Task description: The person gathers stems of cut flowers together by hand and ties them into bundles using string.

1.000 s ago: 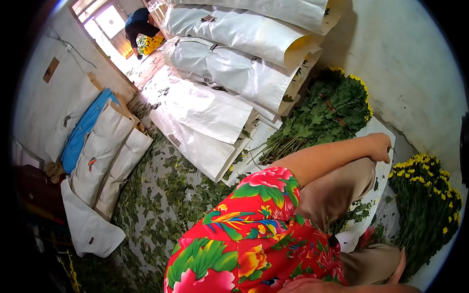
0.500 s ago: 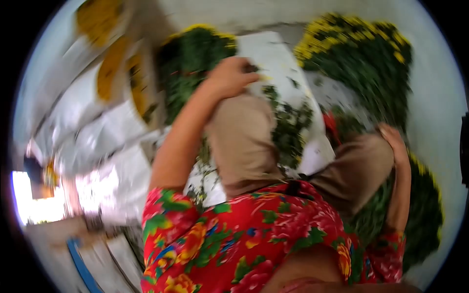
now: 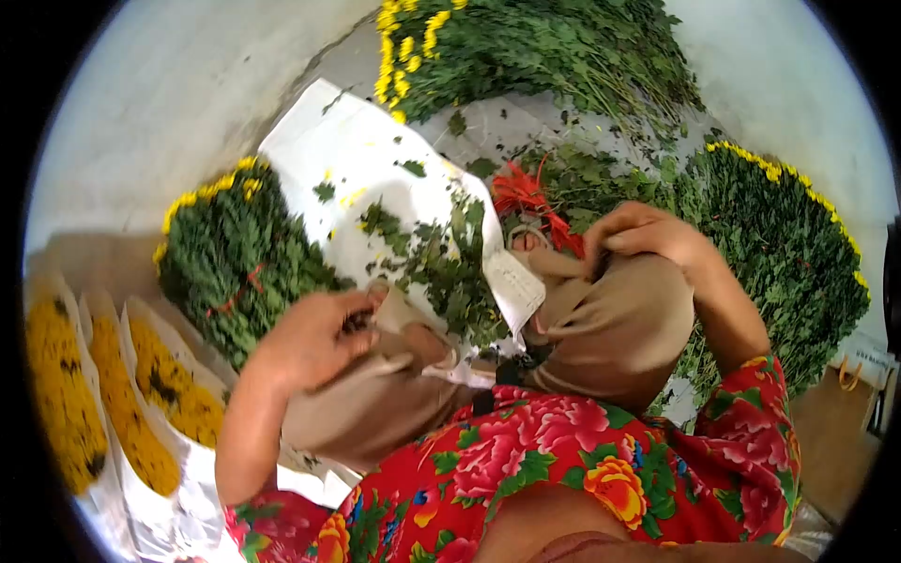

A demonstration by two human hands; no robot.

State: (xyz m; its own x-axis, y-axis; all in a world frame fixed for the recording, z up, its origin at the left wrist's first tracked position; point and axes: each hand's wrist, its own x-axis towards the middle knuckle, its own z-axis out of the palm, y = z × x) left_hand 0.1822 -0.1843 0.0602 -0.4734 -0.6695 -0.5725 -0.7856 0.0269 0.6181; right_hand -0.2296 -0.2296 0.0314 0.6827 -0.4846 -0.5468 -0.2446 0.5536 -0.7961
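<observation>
The head has just swung round, so the white sheet is now right in front. The left hand and the right hand have stayed on the trousers. That looks to me like no bunch is being worked on right now.

The left hand is on the left leg, by the sheet's near left side. Its fingers are bent and loose. The right hand is on the right knee, to the right of the sheet, with its fingers curled down. I can't tell if either one pinches the cloth.

The left bunch lies by the sheet's left edge, near the left hand. The big bunch lies past the sheet's far right side. The right bunch is well to the right of the sheet. Red strings are just right of the sheet, near the right hand. Loose leaves lie on it. Packs of yellow flowers are far left of the sheet
</observation>
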